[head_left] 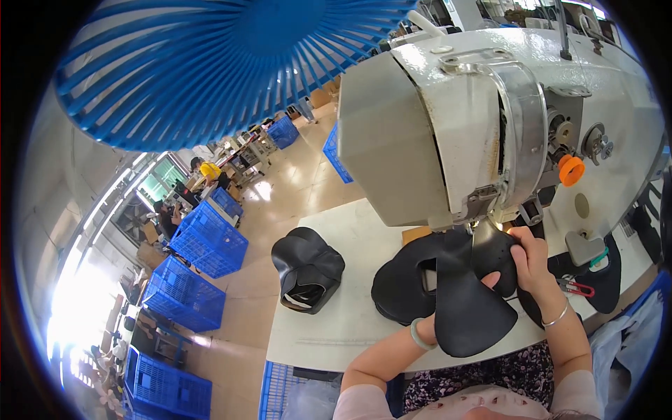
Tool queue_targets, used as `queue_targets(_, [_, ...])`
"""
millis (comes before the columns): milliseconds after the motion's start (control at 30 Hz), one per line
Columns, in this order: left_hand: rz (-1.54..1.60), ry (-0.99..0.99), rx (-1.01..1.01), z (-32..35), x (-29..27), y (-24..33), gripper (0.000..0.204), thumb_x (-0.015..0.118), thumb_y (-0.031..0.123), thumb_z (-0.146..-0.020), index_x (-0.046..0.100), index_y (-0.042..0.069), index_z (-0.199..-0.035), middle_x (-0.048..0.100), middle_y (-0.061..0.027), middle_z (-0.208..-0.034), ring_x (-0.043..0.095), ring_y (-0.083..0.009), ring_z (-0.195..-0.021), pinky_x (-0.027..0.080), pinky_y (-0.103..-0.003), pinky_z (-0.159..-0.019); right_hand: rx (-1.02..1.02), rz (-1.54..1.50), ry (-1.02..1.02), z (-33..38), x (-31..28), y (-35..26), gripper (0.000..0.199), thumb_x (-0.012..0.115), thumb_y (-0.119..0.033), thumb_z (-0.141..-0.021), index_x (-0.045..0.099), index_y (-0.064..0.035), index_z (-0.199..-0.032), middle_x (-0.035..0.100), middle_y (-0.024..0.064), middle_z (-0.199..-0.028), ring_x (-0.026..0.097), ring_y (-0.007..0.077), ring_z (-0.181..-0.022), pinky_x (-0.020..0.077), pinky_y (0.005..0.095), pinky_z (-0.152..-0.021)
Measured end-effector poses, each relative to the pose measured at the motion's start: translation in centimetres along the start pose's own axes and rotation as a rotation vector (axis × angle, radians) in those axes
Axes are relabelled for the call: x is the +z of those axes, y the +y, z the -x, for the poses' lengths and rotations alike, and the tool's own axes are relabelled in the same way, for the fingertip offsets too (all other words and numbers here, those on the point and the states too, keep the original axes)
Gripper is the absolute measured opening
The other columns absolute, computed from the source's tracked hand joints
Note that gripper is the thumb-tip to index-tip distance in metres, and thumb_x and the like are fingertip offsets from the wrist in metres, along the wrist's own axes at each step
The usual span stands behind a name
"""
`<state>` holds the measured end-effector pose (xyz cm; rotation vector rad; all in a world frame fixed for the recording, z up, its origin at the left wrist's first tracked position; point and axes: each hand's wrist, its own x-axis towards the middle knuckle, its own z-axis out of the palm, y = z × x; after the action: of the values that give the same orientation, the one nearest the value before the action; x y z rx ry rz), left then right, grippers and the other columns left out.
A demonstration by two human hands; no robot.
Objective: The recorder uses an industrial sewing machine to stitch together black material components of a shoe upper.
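Observation:
A black leather shoe upper (476, 318) with broad curved flaps lies under the head of a grey sewing machine (402, 140). My right hand (530, 259) grips its right side beside the needle area, fingers bent over the edge. My left hand (491, 280) reaches in from below and holds the same piece; most of it is hidden behind the hanging flap, and only a fingertip shows. Another black shoe upper (308, 269), folded into shape with its opening toward me, rests on the left of the white table (329, 332).
A blue fan guard (231, 70) hangs close at the upper left. Red-handled snips (577, 288) and dark pieces (603, 280) lie right of my right hand. Several blue crates (183, 294) stand on the floor at left. Farther off, a person in yellow (208, 171) sits working.

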<state>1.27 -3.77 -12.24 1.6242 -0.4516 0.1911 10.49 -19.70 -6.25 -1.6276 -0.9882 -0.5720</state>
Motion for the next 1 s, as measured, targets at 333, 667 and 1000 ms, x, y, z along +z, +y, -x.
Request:
queue_targets(333, [0.070,0.180,-0.458,2.6,-4.3,6.6,0.040,0.051,0.017,-0.096,0.044,0.000,-0.130,0.056,-0.0050,-0.121,0.053,-0.0144,-0.110,0.042,-0.031,-0.095,-0.043,0.197,-0.220,-2.5,-1.8,-0.4,0.026,0.067,-0.030,-0.082,0.061,-0.0057,-0.088,0.059,0.0109,-0.064,0.059,0.0278,-0.055,0.0432,0.0345,-0.049])
queue_targets(667, [1.184,0.166,-0.481,4.2,0.3,7.7,0.033,0.059,-0.001,-0.086,0.051,-0.001,-0.118,0.062,-0.0109,-0.110,0.062,-0.0214,-0.098,0.050,-0.033,-0.088,0.026,0.120,-0.226,-2.5,-1.9,-0.7,0.029,0.063,-0.034,-0.085,0.060,-0.0050,-0.081,0.055,0.0130,-0.060,0.055,0.0312,-0.053,0.0410,0.0366,-0.051])
queue_targets(1000, [-0.250,0.174,-0.144,3.1,0.2,6.6,0.014,0.056,0.009,-0.092,0.059,-0.004,-0.097,0.063,-0.0034,-0.081,0.052,-0.0093,-0.073,0.045,-0.025,-0.068,0.228,0.038,-0.338,-3.5,-2.0,-1.1,0.032,0.062,-0.033,-0.086,0.058,-0.0027,-0.076,0.051,0.0147,-0.056,0.052,0.0300,-0.051,0.0399,0.0341,-0.050])
